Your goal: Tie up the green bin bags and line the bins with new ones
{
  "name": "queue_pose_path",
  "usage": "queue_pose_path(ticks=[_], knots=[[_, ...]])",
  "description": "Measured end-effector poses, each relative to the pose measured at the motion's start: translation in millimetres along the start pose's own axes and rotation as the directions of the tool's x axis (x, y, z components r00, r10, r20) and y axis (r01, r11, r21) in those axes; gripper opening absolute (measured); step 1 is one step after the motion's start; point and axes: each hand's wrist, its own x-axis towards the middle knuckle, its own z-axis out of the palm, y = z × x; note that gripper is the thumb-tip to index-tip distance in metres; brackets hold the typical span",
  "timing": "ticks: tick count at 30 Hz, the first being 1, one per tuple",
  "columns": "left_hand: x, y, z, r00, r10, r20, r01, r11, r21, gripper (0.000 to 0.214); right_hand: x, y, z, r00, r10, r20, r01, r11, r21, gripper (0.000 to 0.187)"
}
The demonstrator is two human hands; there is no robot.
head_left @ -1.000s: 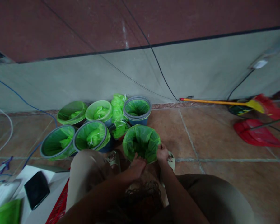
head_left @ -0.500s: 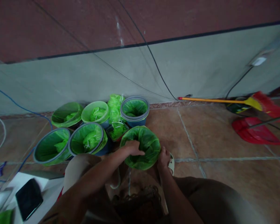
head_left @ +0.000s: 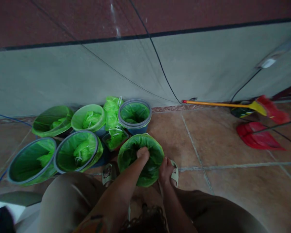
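So the bin point(head_left: 147, 182) is on the tiles point(head_left: 223, 181), right between the two sandals point(head_left: 108, 174), with a green liner point(head_left: 155, 147) covering its rim. My left hand point(head_left: 143, 154) is down inside the mouth of it, roughly in the middle, wrist bent over the near edge. Fingers on that one are buried in the shadow, so I can't tell if they're spread, pressed together or pinching the liner. The right hand point(head_left: 166, 168) is up against the outside of the bin, on the right of the rim. Its fingers look curled and bunched together there, but it's too dim to tell if they're actually pinching anything.

Off to the left there's a cluster of lined bins: a green-rimmed one point(head_left: 42, 124) and a pale one point(head_left: 76, 120) near the wall point(head_left: 196, 68), plus two grey-rimmed ones point(head_left: 23, 165) in front. All four have crumpled green plastic inside. Just behind my bin sits a blue one point(head_left: 138, 130) with a thick grey rim, a bulging green bag point(head_left: 111, 111) next to it, and a small tub point(head_left: 120, 146) with more green plastic.

Over on the right, well apart, there's a broom point(head_left: 215, 104) with an orange handle and a red dustpan point(head_left: 257, 137).
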Motion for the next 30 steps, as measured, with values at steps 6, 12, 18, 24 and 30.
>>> queue_pose_path(ticks=[6,12,18,24,30], knots=[[-4,-21,-1.4,0.998,-0.008,0.062,0.003,0.997,0.072,0.022,-4,-10,-2,0.998,-0.060,0.019,0.060,0.998,0.006,0.057],[-14,-21,-11.9,0.997,0.022,0.071,-0.027,0.997,0.074,0.018,-3,0,-1,0.998,-0.044,-0.035,0.043,0.999,-0.028,0.054],[-26,-18,-45.8,0.986,0.005,-0.164,-0.004,1.000,0.009,0.036,21,-17,-4,0.995,-0.056,-0.080,0.060,0.997,0.056,0.048],[-9,7,-54.3,0.988,-0.020,-0.156,-0.031,0.947,-0.321,0.045,66,-61,20,0.965,-0.123,0.233,0.134,0.991,-0.030,0.033],[16,12,-37.6,0.990,-0.059,-0.126,-0.011,0.868,-0.497,0.031,86,-61,29,0.944,-0.089,0.318,0.144,0.978,-0.153,0.024]])
